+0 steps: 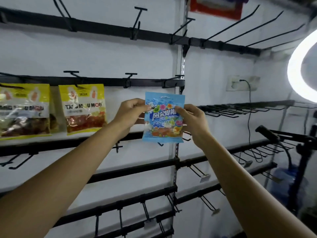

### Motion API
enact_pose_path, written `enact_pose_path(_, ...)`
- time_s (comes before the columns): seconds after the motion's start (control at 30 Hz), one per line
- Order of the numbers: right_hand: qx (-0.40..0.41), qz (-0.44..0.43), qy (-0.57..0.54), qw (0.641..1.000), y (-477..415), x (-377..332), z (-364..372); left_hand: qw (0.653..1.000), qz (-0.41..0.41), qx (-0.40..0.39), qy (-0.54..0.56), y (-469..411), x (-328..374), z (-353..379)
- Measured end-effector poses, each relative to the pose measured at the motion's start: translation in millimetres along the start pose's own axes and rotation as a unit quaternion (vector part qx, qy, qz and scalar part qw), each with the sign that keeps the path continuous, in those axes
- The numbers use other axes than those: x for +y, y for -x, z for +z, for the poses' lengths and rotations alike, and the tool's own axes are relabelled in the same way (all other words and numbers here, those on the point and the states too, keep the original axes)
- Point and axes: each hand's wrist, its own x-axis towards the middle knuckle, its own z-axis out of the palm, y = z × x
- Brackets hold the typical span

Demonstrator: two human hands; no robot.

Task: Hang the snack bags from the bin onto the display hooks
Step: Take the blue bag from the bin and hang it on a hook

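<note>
Midway through hanging one bag. Holding a blue snack bag (163, 121) upright at centre frame, print facing the camera, pinched at its upper left edge by the left hand (131, 112) and at its upper right edge by the right hand (193, 119). Both clamped on the pack, set apart with the pack between them. Held free in the air in front of the white wall, below the middle rail (103, 81) and not yet on any hook. Just under the empty hook (177, 77) at the right end of that rail, with a second bare hook (131, 74) up and to the left. Already hung at the left of the frame: two yellow snack bags (84, 107), side by side on the same rail. No sight of the bin.

Next, as a judgement: raising the bag to bring the hang hole (165, 97) at its top centre level with a hook tip, most likely the one right above, then pushing the bag back along the prong toward the rail. Calls for keeping the top edge taut and level between both pinches, to hold the small hole open and square to the tip. Calls also for getting past the T-shaped front end of the hook, perhaps by threading beneath it; hard to tell from here. Best let go only once hanging freely. Many more bare hooks above, below and at the right of the frame, beside a bright ring light (294, 69) at the right edge.
</note>
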Motion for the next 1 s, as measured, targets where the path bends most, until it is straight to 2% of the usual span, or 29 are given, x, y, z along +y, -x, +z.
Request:
enact_pose_path(0.17, 0.026, -0.014, 0.008, 1.0, -37, 8, -24, 0.999, 0.022, -0.037, 0.011, -38, -8, 30)
enact_pose_path(0.5, 0.016, -0.045, 0.024, 0.999, -104, 1, -27, 0.989, 0.146, -0.016, -0.028, -104, -9, 56)
enact_pose_path(0.77, 0.012, -0.075, 0.035, 0.996, -121, -1, -36, 0.989, 0.145, 0.012, -0.016, -118, -4, 71)
enact_pose_path(0.9, -0.001, -0.061, 0.034, 0.998, -132, 1, -36, 0.99, 0.137, 0.035, -0.003, -123, -5, 73)
enact_pose_path(1.0, -0.01, -0.057, 0.053, 0.997, -136, 8, -36, 0.99, 0.133, 0.042, -0.034, -124, -14, 68)
